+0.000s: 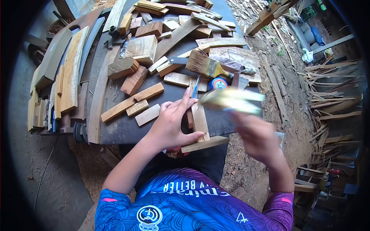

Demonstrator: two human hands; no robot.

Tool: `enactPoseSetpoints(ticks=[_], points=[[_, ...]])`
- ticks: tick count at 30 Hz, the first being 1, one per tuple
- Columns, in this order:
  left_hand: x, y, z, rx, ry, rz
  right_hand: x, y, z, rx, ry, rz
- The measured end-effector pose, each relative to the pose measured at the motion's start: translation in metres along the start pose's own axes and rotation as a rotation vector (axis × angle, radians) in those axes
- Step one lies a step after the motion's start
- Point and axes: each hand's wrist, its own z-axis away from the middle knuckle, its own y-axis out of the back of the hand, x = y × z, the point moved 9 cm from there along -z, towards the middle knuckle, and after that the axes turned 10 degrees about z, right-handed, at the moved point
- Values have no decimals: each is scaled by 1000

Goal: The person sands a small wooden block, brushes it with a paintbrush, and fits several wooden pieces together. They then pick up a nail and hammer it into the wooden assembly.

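Near the table's front edge, my left hand (175, 119) has its thumb and fingers spread, pressing on a narrow light wood piece (199, 119). A second wood strip (206, 144) lies crosswise under its near end. My right hand (254, 134) is closed around the handle of a hammer (233, 101), whose pale metal head is smeared by motion above the wood. Just beyond are a blue pencil-like tool (195, 87), a blue and orange tape measure (218, 84) and a wide brush (206, 64). A nail, if any, cannot be made out.
Many wood offcuts (149, 30) cover the dark table (123, 133). Long boards (75, 69) lean at its left side. A wooden post (266, 19) rises at the back right. Wood scraps (335, 96) are piled on the ground at the right.
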Motion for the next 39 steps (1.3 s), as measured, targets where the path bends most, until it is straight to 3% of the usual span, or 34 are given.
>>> enactPoseSetpoints(ticks=[1,3,4,5,7,8,11,13,14,15,17,19,21,22,23,25,28,29,31,35,37,39], points=[[0,0,0,11,-1,-3,12,-16,-3,-183,-193,-10],[-4,-1,-4,-7,-19,3,13,11,-4,-19,-124,97],[-3,0,-4,-2,-23,6,8,32,-4,268,-30,-37],[-2,-1,0,-4,-16,15,15,38,9,439,-102,-186],[-1,-1,1,-7,1,22,-1,25,-3,284,83,-4],[0,-1,0,-2,0,1,12,-14,-3,-180,-83,71],[-4,-1,-4,5,-29,9,13,11,-6,-16,-49,110],[-2,0,1,8,-22,-4,14,30,4,377,-92,-176],[-1,1,-1,-15,25,10,8,26,2,372,-11,-142],[0,1,1,-14,25,5,1,7,-7,159,109,13],[0,1,-1,-13,31,-22,11,-26,-7,-300,-87,130],[1,5,-4,-4,28,-52,10,-15,-12,-217,-67,115],[3,5,-2,-21,47,-88,10,10,-6,307,-37,-172],[1,3,-2,-23,57,-108,10,-1,-10,191,-11,-121],[2,3,-1,-27,56,-113,16,-22,-8,-178,-129,36],[4,5,-4,-18,27,-126,12,-6,-9,-84,-45,77],[1,3,-2,-20,43,-122,9,8,-5,217,-16,-117],[1,4,-3,-16,42,-132,9,8,-4,213,-19,-120],[1,4,-5,-18,37,-127,16,-12,-6,-82,-108,-23],[4,6,-5,-25,51,-136,8,14,-9,238,-30,-125],[4,6,-6,-13,32,-143,16,-19,-8,-196,-143,-21],[8,6,-9,-24,33,-146,16,-6,-4,-87,-142,-55]])
